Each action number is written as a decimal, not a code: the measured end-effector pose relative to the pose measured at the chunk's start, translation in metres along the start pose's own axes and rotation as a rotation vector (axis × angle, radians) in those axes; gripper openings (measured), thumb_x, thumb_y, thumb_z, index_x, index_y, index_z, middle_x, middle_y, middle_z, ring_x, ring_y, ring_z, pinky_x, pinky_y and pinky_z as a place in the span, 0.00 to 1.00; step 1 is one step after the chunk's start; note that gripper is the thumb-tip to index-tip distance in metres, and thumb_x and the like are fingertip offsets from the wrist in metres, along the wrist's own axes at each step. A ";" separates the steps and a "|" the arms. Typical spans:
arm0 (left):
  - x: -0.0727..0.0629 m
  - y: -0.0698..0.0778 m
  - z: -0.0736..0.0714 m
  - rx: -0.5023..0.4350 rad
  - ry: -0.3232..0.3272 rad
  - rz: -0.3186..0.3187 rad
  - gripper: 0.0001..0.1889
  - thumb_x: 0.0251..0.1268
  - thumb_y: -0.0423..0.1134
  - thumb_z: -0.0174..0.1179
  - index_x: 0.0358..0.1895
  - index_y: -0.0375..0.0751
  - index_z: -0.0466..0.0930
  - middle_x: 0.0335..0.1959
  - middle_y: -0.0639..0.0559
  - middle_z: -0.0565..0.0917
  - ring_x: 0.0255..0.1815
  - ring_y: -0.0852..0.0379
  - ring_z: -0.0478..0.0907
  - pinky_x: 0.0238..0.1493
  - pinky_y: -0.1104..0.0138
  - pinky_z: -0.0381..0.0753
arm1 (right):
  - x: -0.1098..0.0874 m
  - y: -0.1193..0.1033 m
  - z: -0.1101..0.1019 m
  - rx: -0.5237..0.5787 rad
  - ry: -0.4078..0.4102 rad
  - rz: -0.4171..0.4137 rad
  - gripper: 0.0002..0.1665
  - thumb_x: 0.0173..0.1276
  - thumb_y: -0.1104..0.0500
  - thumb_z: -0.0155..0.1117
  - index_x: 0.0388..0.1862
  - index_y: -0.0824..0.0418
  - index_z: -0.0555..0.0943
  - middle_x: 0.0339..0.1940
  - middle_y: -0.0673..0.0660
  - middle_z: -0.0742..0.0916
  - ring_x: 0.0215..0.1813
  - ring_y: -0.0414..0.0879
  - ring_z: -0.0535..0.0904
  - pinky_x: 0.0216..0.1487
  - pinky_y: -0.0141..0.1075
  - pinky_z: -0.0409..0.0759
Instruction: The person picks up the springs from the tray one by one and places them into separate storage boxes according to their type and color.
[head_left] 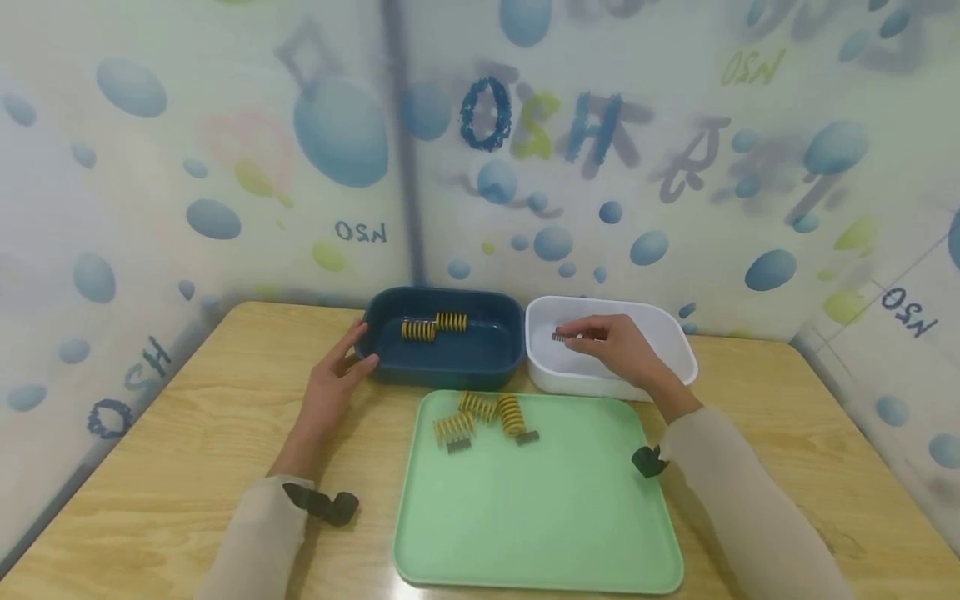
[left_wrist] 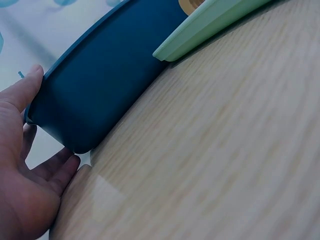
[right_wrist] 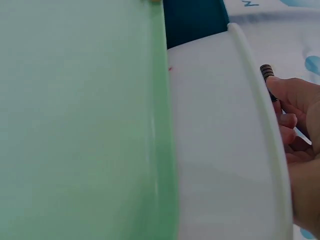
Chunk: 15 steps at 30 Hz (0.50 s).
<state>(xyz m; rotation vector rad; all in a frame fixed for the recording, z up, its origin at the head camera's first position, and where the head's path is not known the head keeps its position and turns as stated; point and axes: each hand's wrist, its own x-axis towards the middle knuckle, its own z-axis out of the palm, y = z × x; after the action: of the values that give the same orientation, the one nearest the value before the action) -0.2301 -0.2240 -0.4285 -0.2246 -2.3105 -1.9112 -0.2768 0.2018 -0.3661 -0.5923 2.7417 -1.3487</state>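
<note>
My right hand (head_left: 611, 342) reaches over the white container (head_left: 678, 354) and pinches a small dark spring (right_wrist: 267, 74) between thumb and fingers. In the right wrist view the spring's coiled end sticks out above the thumb, just over the container's rim. My left hand (head_left: 333, 387) touches the left end of the dark blue container (head_left: 450, 377), its fingers spread along the wall and rim. Two yellow springs (head_left: 417, 332) lie inside that container. On the green tray (head_left: 536, 508) lie three yellow springs (head_left: 512, 415) and two small dark springs (head_left: 527, 437), near the far edge.
Both containers stand side by side at the back of the wooden table (head_left: 360, 550), against a patterned wall covering (head_left: 480, 225). The tray sits directly in front of them. A dark wrist camera (head_left: 343, 508) is strapped to the left sleeve, another (head_left: 648, 460) to the right.
</note>
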 end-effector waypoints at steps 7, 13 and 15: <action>0.000 0.002 0.000 0.006 0.000 -0.011 0.32 0.69 0.46 0.58 0.74 0.53 0.58 0.76 0.63 0.51 0.70 0.43 0.59 0.63 0.63 0.67 | 0.016 0.002 0.004 -0.003 -0.004 0.023 0.13 0.63 0.58 0.69 0.47 0.54 0.86 0.44 0.49 0.87 0.45 0.46 0.79 0.45 0.37 0.78; -0.004 0.012 0.001 -0.040 -0.007 -0.010 0.32 0.69 0.42 0.58 0.74 0.47 0.59 0.77 0.58 0.50 0.70 0.42 0.59 0.54 0.78 0.70 | 0.027 0.004 0.006 -0.045 -0.018 0.078 0.13 0.64 0.58 0.68 0.48 0.54 0.86 0.45 0.50 0.87 0.48 0.47 0.78 0.48 0.39 0.77; -0.006 0.019 0.003 -0.041 -0.010 -0.007 0.32 0.69 0.40 0.58 0.74 0.44 0.58 0.77 0.54 0.50 0.70 0.40 0.59 0.53 0.79 0.70 | 0.029 0.004 0.007 -0.041 -0.024 0.092 0.13 0.64 0.59 0.68 0.48 0.55 0.86 0.45 0.51 0.87 0.49 0.47 0.78 0.49 0.40 0.77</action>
<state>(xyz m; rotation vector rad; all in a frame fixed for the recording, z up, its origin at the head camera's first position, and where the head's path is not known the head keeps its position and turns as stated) -0.2202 -0.2181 -0.4121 -0.2310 -2.2836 -1.9665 -0.3039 0.1886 -0.3692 -0.4752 2.7463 -1.2609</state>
